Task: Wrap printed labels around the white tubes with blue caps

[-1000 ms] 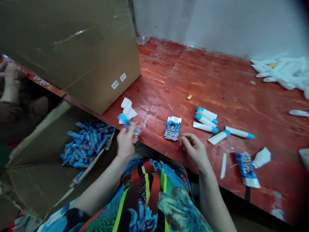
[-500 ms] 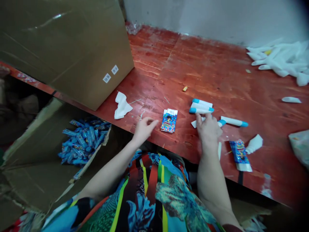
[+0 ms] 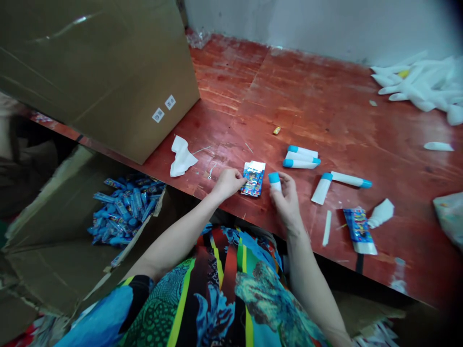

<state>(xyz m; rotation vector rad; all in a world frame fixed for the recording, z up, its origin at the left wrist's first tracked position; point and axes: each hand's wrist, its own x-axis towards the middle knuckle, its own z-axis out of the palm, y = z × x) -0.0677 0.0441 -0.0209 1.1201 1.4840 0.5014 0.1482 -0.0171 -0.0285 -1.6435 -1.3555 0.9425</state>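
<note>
Head | red plywood bench [image 3: 318, 106] | white wall [image 3: 289, 24] | right hand [image 3: 287, 202] holding blue-capped tube [image 3: 275, 181]

Left hand [image 3: 227, 184] low, fingers forward; right hand [image 3: 285, 200] raised, fingers curled.

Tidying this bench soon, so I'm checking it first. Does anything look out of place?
Yes: one blue tube rests on the ragged flap edge of the open carton, apart from the pile inside. A crumpled tissue also lies on the red bench beside the closed carton.
</note>
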